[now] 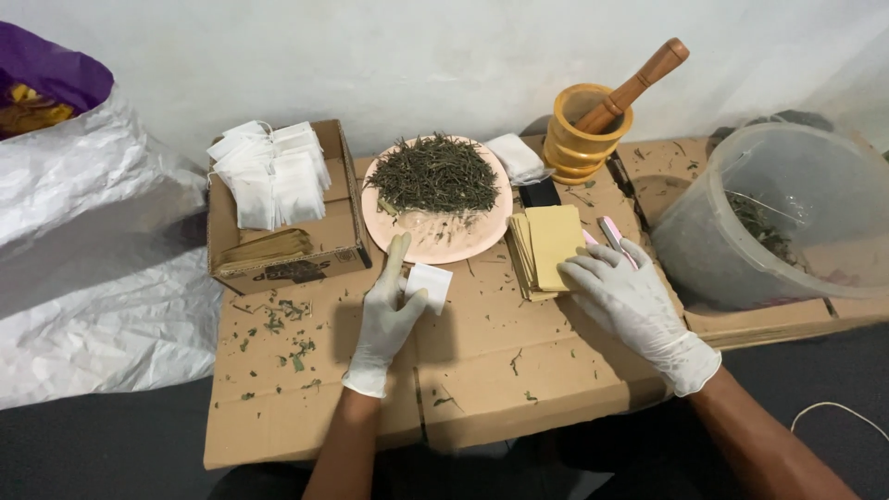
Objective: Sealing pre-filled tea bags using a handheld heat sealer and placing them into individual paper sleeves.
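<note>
The left hand, gloved in white, held a small white paper bag pinched between thumb and fingers, the index finger raised toward the pink plate just beyond it. The plate carried a heap of dried green leaves. The right hand, also gloved, lay spread and flat with its fingertips touching a stack of tan envelopes; it gripped nothing that could be seen. A pink-edged tool lay just past that hand, too small to identify.

Left of the left hand stood an open cardboard box with more white bags piled loosely on top. Beyond the right hand stood a wooden mortar with its pestle leaning out. Right of that hand sat a clear plastic tub with leaves inside. Leaf crumbs were scattered over the cardboard surface beneath both hands.

Risks noted: the bag was held lightly at one edge and could slip or crumple. The envelope stack was fanned and uneven, so a push from the right hand could slide it. The plate sat close to the raised finger, and a knock would likely spill leaves. The loose bags on the box looked liable to topple.
</note>
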